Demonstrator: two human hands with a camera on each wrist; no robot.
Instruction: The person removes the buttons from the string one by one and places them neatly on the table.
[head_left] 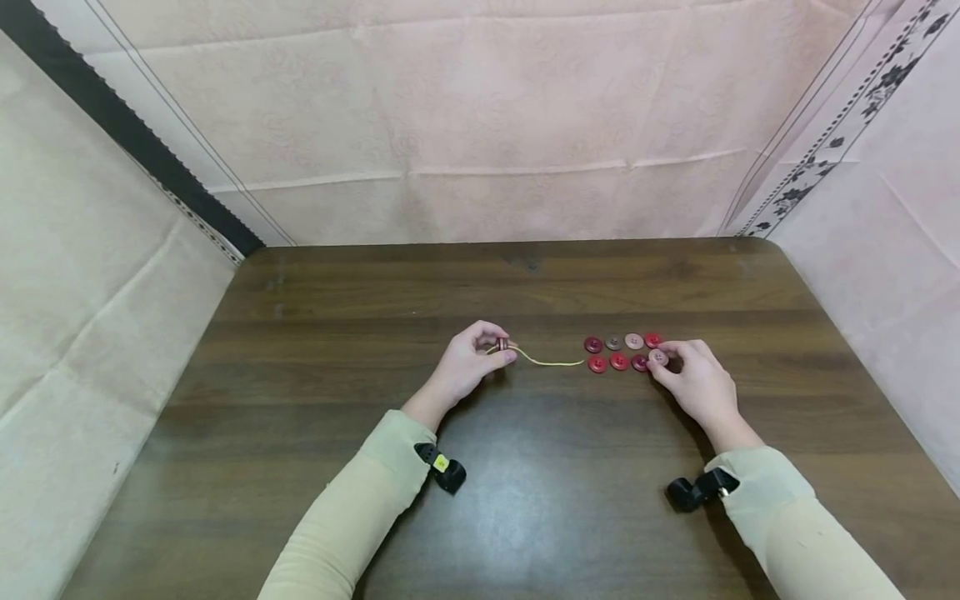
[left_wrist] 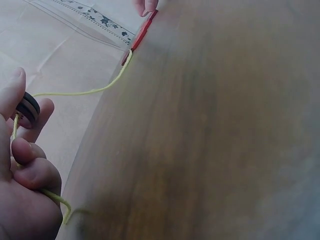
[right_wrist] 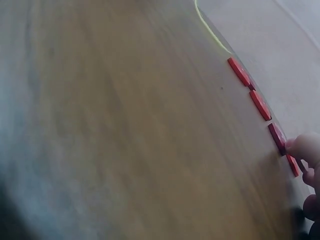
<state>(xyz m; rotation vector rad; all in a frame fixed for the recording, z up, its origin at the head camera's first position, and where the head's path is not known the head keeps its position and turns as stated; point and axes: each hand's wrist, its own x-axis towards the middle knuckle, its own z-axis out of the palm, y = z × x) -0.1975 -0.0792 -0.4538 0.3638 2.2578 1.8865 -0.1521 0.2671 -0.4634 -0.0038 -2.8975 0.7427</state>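
Between thumb and fingers, my left hand pinches a small stack of buttons threaded on a yellow cord. The cord's free end runs right across the table to the loose buttons; its other end hangs below the palm in the left wrist view. My right hand pinches a pale pink button at the right end of the front row. Beside that button lies a dark red button, then two red buttons to the left. Fingers partly hide the pink button in the right wrist view.
Behind the front row sits another row: a dark red button, a grey button, a pink button and a red button. The brown wooden table meets pale cloth at its back and sides.
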